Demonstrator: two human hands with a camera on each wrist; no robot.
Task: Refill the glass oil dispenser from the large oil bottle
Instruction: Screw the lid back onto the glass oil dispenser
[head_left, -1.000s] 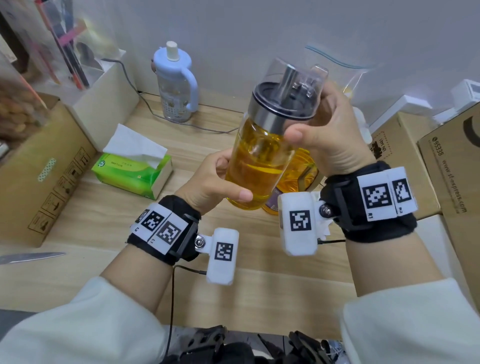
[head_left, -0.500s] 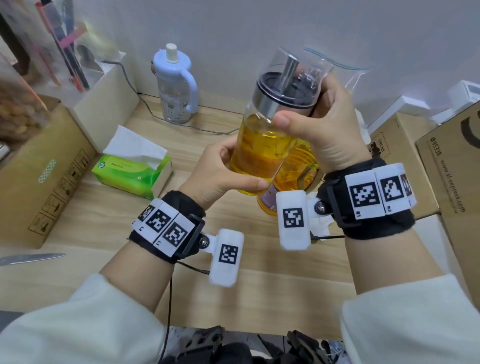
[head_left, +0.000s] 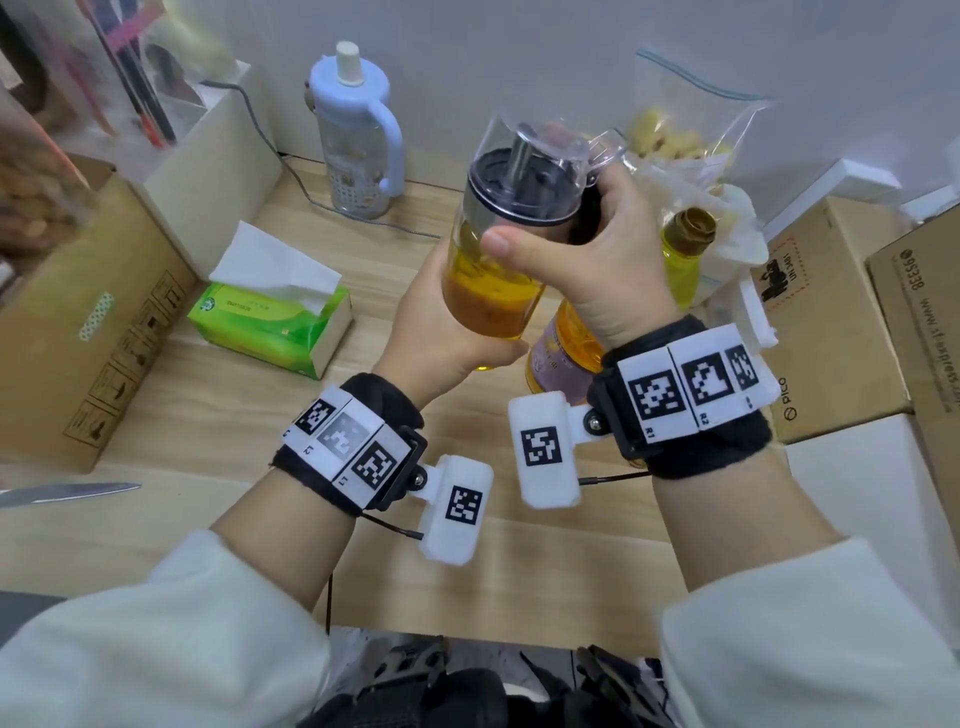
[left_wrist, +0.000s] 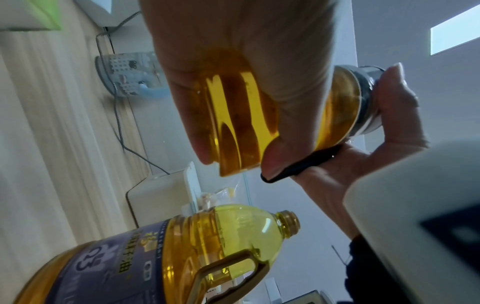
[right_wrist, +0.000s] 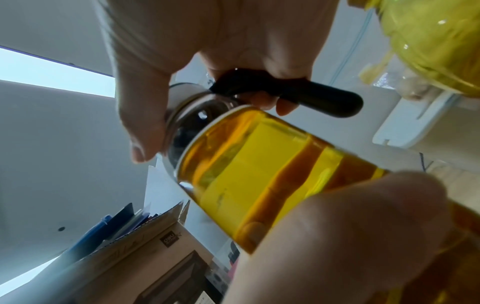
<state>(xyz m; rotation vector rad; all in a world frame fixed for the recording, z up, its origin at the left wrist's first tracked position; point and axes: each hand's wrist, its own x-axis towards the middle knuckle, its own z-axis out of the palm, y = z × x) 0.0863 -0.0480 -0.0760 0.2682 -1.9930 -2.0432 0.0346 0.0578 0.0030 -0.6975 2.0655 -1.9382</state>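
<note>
I hold the glass oil dispenser (head_left: 493, 270) in the air above the table, its body full of amber oil (right_wrist: 272, 174). My left hand (head_left: 441, 332) grips its lower body from the left and below (left_wrist: 233, 82). My right hand (head_left: 587, 260) grips its steel and black lid (head_left: 519, 192), thumb across the front, fingers round the black lever (right_wrist: 311, 96). A clear cover sits over the spout. The large oil bottle (head_left: 680, 260) stands on the table behind my right hand, gold cap (left_wrist: 288, 223) on, handle towards me (left_wrist: 228, 273).
A green tissue box (head_left: 270, 317) lies left of the hands, a pale blue kettle (head_left: 358, 130) stands at the back wall with its cable. Cardboard boxes flank the wooden table (head_left: 182, 415) on the left (head_left: 78, 322) and right (head_left: 831, 322). A knife blade (head_left: 67, 491) lies at the left edge.
Both hands have lifted the dispenser a little higher and further from me. The large bottle's capped neck now shows to the right of my right hand.
</note>
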